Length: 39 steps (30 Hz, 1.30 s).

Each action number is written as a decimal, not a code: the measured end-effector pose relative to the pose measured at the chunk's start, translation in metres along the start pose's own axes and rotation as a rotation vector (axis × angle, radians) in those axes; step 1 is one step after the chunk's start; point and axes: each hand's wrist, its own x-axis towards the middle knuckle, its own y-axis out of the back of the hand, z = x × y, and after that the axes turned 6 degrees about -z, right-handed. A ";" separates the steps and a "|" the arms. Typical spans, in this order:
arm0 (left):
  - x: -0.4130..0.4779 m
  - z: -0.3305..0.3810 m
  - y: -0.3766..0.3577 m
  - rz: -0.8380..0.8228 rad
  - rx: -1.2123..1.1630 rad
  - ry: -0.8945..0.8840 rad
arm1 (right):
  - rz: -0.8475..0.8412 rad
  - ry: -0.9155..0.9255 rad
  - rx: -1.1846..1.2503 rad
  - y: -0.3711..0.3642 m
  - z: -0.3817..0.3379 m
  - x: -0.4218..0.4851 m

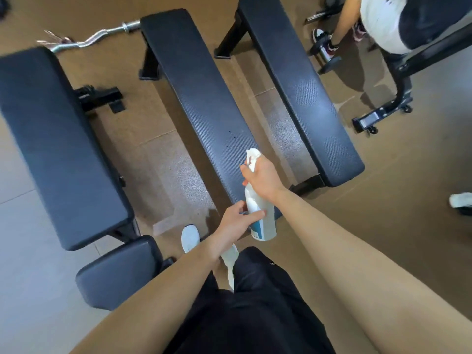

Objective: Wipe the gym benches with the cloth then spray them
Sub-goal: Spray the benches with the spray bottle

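Three black padded gym benches stand on the brown floor: a wide left bench (58, 139), a narrow middle bench (199, 98) and a narrow right bench (298, 83). A white spray bottle (260, 213) with a blue label hangs over the near end of the middle bench. My right hand (263, 177) grips its neck and trigger head, nozzle pointing away over the pad. My left hand (236, 221) holds the bottle's body from the left. No cloth is visible.
A curl bar (89, 38) lies on the floor behind the left and middle benches. Another person (383, 24) sits on a machine at the top right. A small black seat pad (115, 272) is at my left. Someone's white shoe (459, 200) shows at the right edge.
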 end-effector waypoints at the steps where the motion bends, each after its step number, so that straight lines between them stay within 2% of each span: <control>1: 0.000 -0.001 -0.003 -0.005 -0.001 -0.003 | -0.010 0.000 -0.024 0.001 0.004 0.001; 9: 0.009 -0.008 -0.056 0.005 -0.112 0.002 | -0.101 0.031 -0.026 0.033 0.043 0.002; 19: 0.049 -0.038 -0.191 0.260 -0.281 0.020 | -0.339 0.151 0.007 0.087 0.137 0.012; 24: 0.052 -0.046 -0.238 0.334 -0.212 0.091 | -0.381 0.106 0.010 0.107 0.177 0.000; 28: 0.048 -0.060 -0.264 0.395 -0.170 0.110 | -0.470 0.059 0.102 0.115 0.199 -0.013; 31: 0.044 -0.073 -0.281 0.412 -0.157 0.123 | -0.465 0.046 0.088 0.117 0.212 -0.027; 35: 0.034 -0.090 -0.301 0.410 -0.190 0.097 | -0.486 0.034 0.021 0.121 0.226 -0.047; 39: 0.023 -0.107 -0.326 0.421 -0.212 0.058 | -0.555 0.013 0.076 0.125 0.240 -0.068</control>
